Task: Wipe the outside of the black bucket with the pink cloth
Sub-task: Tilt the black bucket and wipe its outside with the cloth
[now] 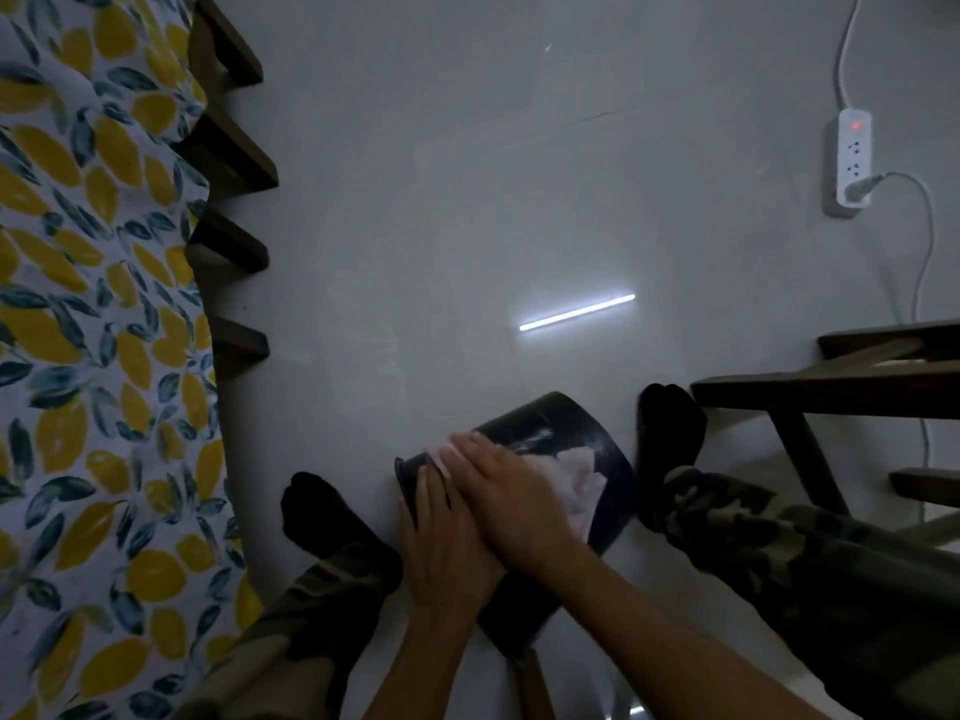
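Note:
The black bucket (545, 426) lies on its side on the pale floor between my two dark-socked feet. My left hand (447, 548) grips the bucket at its left rim and side. My right hand (506, 498) lies flat across the top of the bucket, pressing the pink cloth (584, 483) against its outer wall. Part of the cloth sticks out to the right of my fingers. The lower part of the bucket is hidden under my hands and forearms.
A bed with a lemon-print sheet (78, 304) and dark wooden slats (234, 163) runs along the left. A dark wooden stool or chair frame (831, 392) stands at the right. A white power strip (849, 163) with cables lies at the far right.

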{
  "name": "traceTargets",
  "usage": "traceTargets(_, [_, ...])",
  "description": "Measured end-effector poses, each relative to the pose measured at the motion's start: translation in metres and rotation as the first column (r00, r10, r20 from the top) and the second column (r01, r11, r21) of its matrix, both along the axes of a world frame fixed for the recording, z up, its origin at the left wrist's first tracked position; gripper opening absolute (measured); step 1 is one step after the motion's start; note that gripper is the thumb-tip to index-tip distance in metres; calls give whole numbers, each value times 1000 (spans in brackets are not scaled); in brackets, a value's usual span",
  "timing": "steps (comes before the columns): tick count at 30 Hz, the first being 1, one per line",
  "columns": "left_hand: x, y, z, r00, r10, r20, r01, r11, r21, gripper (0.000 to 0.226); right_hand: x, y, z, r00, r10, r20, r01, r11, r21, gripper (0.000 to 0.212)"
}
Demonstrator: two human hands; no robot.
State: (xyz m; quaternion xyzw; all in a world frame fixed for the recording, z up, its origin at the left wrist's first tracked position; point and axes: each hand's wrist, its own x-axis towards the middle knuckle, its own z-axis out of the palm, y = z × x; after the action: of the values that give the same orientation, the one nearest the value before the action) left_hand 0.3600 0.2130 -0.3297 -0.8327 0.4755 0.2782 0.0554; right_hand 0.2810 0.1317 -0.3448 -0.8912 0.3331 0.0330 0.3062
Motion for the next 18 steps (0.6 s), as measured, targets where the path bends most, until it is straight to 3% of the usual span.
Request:
traceTargets(2, [-3, 3, 0, 999, 44, -29, -44, 999, -2, 122, -21, 2, 5, 998, 60, 19, -61, 997, 41, 66])
traceTargets(4, [-9, 3, 4, 991, 107, -83, -102, 993, 65, 149, -56, -9, -6, 988, 144, -52, -145, 989, -5, 71])
traceTargets(6, [-16, 2, 10, 992, 94, -79, -82, 987, 138, 162, -79, -31, -17, 990, -2, -140, -12, 995, -101, 63])
traceTargets(9, [-19, -1, 9, 996, 71, -47, -68, 996, 60, 163, -60, -53, -22, 951, -268, -156, 249, 959, -132, 54])
traceTargets(11, [-16, 1, 0, 997, 50, -52, -47, 997, 60, 158, -32, -39, -18, 975, -220, -35, 218, 975, -54, 52])
traceTargets(13, [-15, 6, -8, 999, 12, -36, -11, 999, 36, 140, -24, -7, -5, 995, -89, 41, 86, 994, 62, 56])
traceTargets(15, [-18, 8, -12, 998, 24, -64, -22, 999, 25, 132, -44, 8, 5, 997, 42, 65, -47, 996, 73, 66])
traceTargets(17, [-20, 8, -7, 994, 75, -82, -72, 996, 47, 150, -68, -6, -6, 998, 65, 9, -65, 998, -22, 72])
traceTargets(18, [-21, 7, -3, 993, 85, -77, -81, 995, 61, 160, -73, -19, -13, 998, -24, -58, 20, 998, -63, 70])
